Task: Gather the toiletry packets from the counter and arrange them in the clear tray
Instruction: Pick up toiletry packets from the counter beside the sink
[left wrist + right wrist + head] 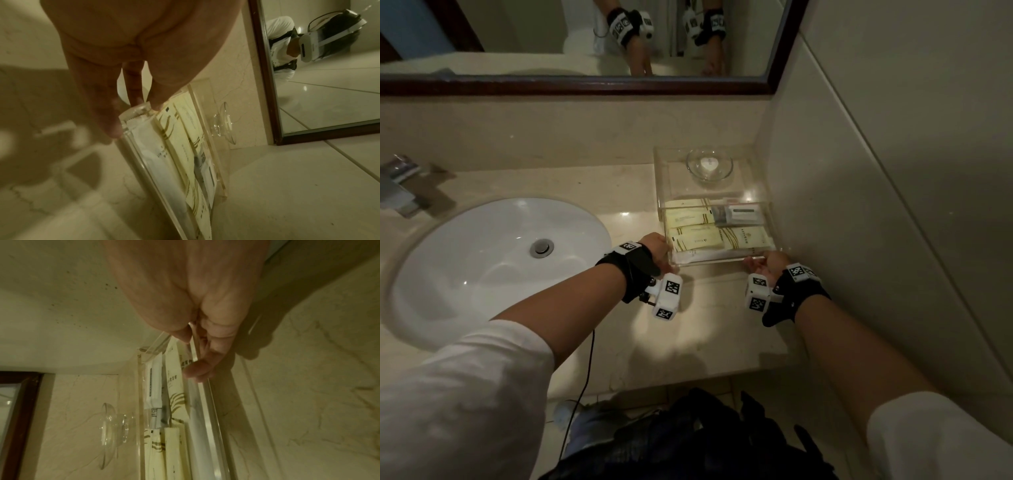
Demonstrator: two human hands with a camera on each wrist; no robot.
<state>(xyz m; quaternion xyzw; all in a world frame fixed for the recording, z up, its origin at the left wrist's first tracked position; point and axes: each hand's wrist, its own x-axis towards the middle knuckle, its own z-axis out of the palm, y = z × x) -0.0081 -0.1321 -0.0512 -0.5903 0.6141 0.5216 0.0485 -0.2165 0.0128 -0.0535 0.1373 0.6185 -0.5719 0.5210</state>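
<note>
The clear tray [662, 178] stands on the counter in the right corner, against the wall. Inside it lie cream packets with gold stripes [695, 236], a grey and white packet [739, 216] and a long white packet [705, 255] along the front wall. My left hand [665, 253] pinches the tray's front left corner; the wrist view shows its fingers [112, 126] over the tray rim [141, 108]. My right hand [755, 262] pinches the front right corner, fingers [200, 369] curled over the front wall [207, 418] beside a cream packet [174, 369].
A small glass bowl [709, 164] sits in the tray's back half. A white sink [500, 257] and a chrome faucet [400, 192] lie to the left. A framed mirror [585, 85] runs along the back wall. A dark bag [688, 442] rests on the floor below the counter edge.
</note>
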